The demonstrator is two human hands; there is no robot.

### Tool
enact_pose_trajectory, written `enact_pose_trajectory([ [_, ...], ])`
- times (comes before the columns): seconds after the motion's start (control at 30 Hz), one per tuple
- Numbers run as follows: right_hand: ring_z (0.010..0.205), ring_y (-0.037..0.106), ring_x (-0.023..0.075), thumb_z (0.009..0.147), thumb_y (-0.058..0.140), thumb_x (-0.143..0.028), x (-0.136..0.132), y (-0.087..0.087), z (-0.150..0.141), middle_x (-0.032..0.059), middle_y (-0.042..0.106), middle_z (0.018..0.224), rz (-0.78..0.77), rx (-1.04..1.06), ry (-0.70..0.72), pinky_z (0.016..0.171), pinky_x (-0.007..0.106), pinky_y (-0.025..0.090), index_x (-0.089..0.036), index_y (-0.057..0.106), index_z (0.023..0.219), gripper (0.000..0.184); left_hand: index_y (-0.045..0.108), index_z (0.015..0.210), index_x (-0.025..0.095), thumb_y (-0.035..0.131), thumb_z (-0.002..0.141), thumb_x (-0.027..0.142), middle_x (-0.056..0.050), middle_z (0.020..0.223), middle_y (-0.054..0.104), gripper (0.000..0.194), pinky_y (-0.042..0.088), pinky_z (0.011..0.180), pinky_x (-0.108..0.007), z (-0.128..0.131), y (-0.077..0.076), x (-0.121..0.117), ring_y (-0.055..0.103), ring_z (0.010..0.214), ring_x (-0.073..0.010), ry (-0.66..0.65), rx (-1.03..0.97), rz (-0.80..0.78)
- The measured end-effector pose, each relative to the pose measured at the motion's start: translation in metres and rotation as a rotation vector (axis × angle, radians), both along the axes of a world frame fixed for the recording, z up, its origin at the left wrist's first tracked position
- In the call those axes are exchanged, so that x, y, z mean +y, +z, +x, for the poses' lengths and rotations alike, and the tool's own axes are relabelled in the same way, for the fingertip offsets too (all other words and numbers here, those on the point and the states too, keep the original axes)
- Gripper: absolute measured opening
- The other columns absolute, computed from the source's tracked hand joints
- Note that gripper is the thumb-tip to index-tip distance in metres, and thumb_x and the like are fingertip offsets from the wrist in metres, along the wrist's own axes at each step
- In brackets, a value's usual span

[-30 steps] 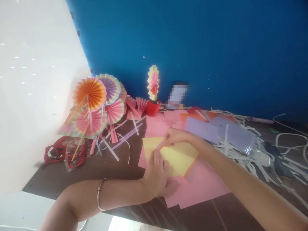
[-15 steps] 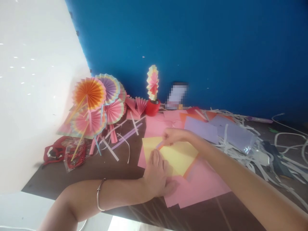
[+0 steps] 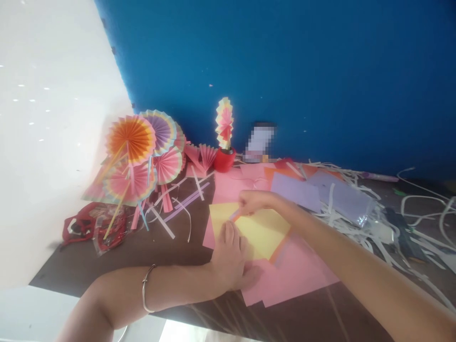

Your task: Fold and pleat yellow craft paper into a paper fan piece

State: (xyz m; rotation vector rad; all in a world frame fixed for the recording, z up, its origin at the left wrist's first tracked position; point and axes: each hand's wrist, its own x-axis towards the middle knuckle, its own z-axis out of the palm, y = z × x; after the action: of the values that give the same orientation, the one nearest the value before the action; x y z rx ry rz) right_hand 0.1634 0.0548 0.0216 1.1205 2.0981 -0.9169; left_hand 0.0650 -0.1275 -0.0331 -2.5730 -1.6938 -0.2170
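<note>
A yellow paper sheet lies over orange and pink sheets on the brown table. On it rests a narrow strip of folded paper with purple and orange showing. My right hand is closed at the strip's upper end; its fingertips are partly hidden. My left hand lies across the yellow sheet's near left part, its fingers stretched out to the strip's lower end and its thumb apart. Under the yellow sheet, pink paper reaches toward the table's front edge.
Pleated paper fans stand at the left, above a red plastic-wrapped bundle. A red pot holds another folded-paper piece against the blue wall. Purple sheets and many white paper strips cover the right side.
The whole view has shifted slightly. Both hands keep nearly the same places at the strip, and nothing has been let go.
</note>
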Motion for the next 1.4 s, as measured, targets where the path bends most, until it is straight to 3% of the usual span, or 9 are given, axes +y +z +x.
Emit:
enact_pose_trajectory([
  [0.2, 0.045, 0.033, 0.0075, 0.061, 0.063, -0.032, -0.005, 0.006, -0.003, -0.0037, 0.038, 0.046, 0.032, 0.004, 0.031, 0.045, 0.024, 0.026, -0.018, 0.039, 0.044, 0.033, 0.055, 0.114, 0.000, 0.030, 0.081, 0.062, -0.027, 0.133, 0.043, 0.074, 0.017, 0.103, -0.060, -0.003, 0.002, 0.003, 0.030, 0.128, -0.0409, -0.018, -0.051, -0.028],
  [0.33, 0.044, 0.033, 0.0075, 0.061, 0.065, -0.038, -0.007, 0.007, -0.003, -0.0037, 0.038, 0.044, 0.077, 0.027, 0.016, 0.043, 0.024, 0.025, -0.019, 0.039, 0.043, 0.037, 0.050, 0.119, -0.001, 0.028, 0.081, 0.065, -0.028, 0.139, 0.034, 0.079, 0.016, 0.104, -0.059, -0.007, 0.002, 0.007, 0.022, 0.133, -0.0398, -0.053, -0.112, -0.094],
  [0.47, 0.049, 0.046, 0.0105, 0.055, 0.069, -0.042, -0.004, 0.008, 0.003, -0.0002, 0.053, 0.051, 0.072, 0.071, -0.046, 0.045, 0.023, 0.033, -0.016, 0.055, 0.051, 0.029, 0.048, 0.120, -0.002, 0.031, 0.081, 0.064, -0.031, 0.137, 0.034, 0.079, 0.020, 0.102, -0.058, -0.007, 0.001, 0.006, 0.026, 0.131, -0.0411, -0.056, -0.122, -0.106],
  [0.67, 0.066, 0.061, 0.0179, 0.056, 0.064, -0.028, -0.007, 0.017, 0.016, 0.0043, 0.069, 0.073, 0.051, 0.191, -0.024, 0.053, 0.023, 0.041, -0.015, 0.071, 0.074, 0.023, 0.053, 0.113, 0.002, 0.033, 0.081, 0.063, -0.030, 0.130, 0.044, 0.072, 0.024, 0.099, -0.056, -0.003, -0.001, 0.001, 0.039, 0.123, -0.0407, -0.102, -0.067, -0.050],
  [0.9, 0.069, 0.061, 0.0181, 0.056, 0.064, -0.029, -0.015, 0.025, 0.019, 0.0037, 0.070, 0.076, 0.024, 0.184, -0.044, 0.054, 0.023, 0.041, -0.016, 0.072, 0.076, 0.025, 0.056, 0.106, 0.003, 0.032, 0.082, 0.062, -0.030, 0.122, 0.052, 0.068, 0.025, 0.098, -0.052, -0.001, -0.008, -0.003, 0.049, 0.113, -0.0396, -0.144, -0.027, 0.112],
  [1.17, 0.063, 0.057, 0.0159, 0.056, 0.062, -0.027, -0.001, 0.026, 0.027, 0.0016, 0.064, 0.062, 0.103, 0.249, -0.058, 0.053, 0.022, 0.040, -0.016, 0.065, 0.060, 0.012, 0.060, 0.102, 0.005, 0.029, 0.080, 0.066, -0.028, 0.120, 0.054, 0.072, 0.025, 0.094, -0.052, 0.000, 0.000, -0.006, 0.051, 0.104, -0.0380, -0.148, -0.007, 0.093],
  [1.4, 0.063, 0.060, 0.0157, 0.059, 0.064, -0.031, 0.000, 0.017, 0.037, 0.0037, 0.064, 0.063, 0.049, 0.386, -0.294, 0.056, 0.023, 0.045, -0.015, 0.065, 0.064, 0.017, 0.061, 0.107, 0.006, 0.027, 0.079, 0.068, -0.025, 0.118, 0.056, 0.076, 0.023, 0.093, -0.053, -0.001, 0.004, -0.005, 0.049, 0.104, -0.0376, -0.156, 0.027, 0.062],
])
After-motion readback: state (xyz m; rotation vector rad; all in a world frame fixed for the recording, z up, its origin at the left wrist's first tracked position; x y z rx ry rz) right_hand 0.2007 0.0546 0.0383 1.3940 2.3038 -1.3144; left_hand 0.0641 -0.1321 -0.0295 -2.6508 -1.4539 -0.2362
